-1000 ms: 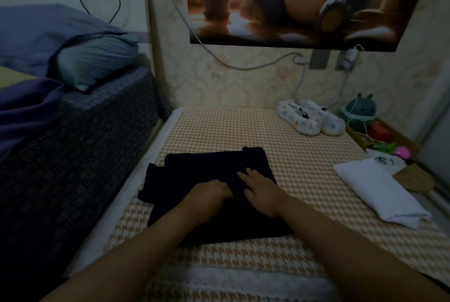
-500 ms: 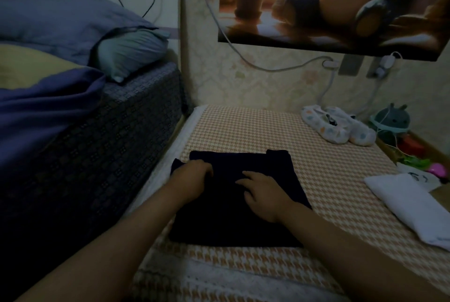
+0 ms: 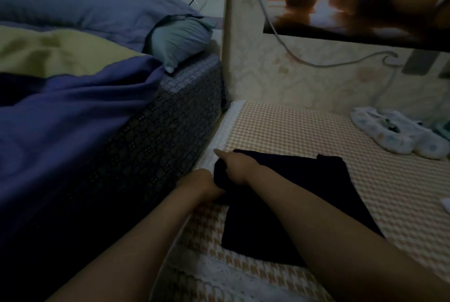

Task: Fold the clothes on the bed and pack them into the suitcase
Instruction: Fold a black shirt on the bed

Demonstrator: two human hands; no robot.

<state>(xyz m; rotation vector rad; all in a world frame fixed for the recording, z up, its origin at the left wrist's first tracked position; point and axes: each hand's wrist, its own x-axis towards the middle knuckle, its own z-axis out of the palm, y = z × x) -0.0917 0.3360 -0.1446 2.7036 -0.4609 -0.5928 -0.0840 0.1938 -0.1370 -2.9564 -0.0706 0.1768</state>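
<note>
Your dark garment [image 3: 304, 192] lies folded flat on the checked bed [image 3: 292, 126], lower middle of the frame. It looks like light, limp cloth with no stiffness, so it will sag and the layers will slide apart if you lift it by one corner. Better to take it along a folded edge, or slip both hands under it. Both hands are at its left edge now. Your right hand [image 3: 237, 167] has the forefinger out straight, the other fingers curled onto the bunched upper-left corner, gripping it. Your left hand [image 3: 201, 183] is just below, against the same edge, with its fingers buried behind the raised cloth, so I can't tell whether it grips. No suitcase in view.
</note>
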